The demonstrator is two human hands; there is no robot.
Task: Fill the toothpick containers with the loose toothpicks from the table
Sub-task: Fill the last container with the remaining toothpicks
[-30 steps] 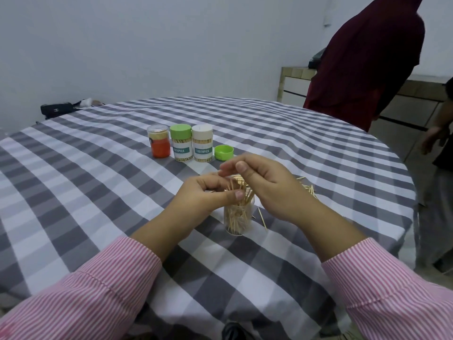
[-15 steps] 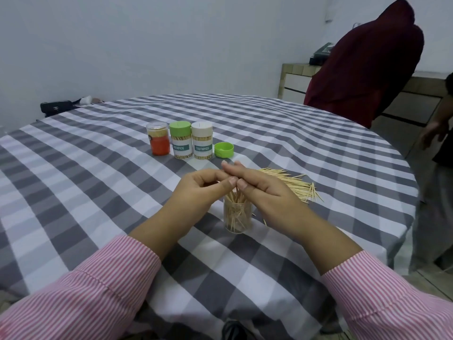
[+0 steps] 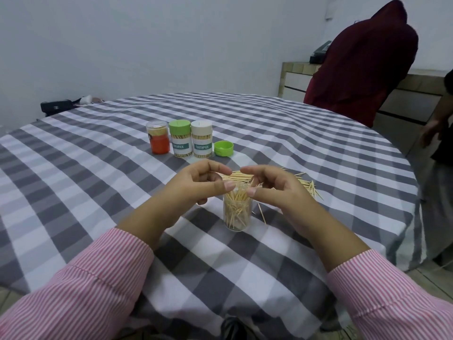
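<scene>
A clear open container point(image 3: 237, 213), partly filled with toothpicks, stands on the checked tablecloth point(image 3: 98, 182) in front of me. My left hand point(image 3: 196, 186) and my right hand point(image 3: 275, 188) hover on either side of its mouth with fingers loosely curved and fingertips a small gap apart. Both thumbs touch the toothpick tips at the rim. I see no toothpick gripped in either hand. Loose toothpicks point(image 3: 305, 184) lie behind and right of the right hand. Three closed containers stand behind: orange point(image 3: 160, 142), green-lidded point(image 3: 181, 143), beige-lidded point(image 3: 201, 143).
A loose green lid point(image 3: 223, 148) lies beside the beige-lidded container. A black bag point(image 3: 56, 106) sits at the table's far left edge. A person in dark red point(image 3: 362, 65) stands at the far right near a cabinet point(image 3: 294, 79); another person point(image 3: 438, 133) stands at the right edge.
My hands were pressed together over the container with a bunch of toothpicks. They have since parted, and the toothpicks sit lower inside the container.
</scene>
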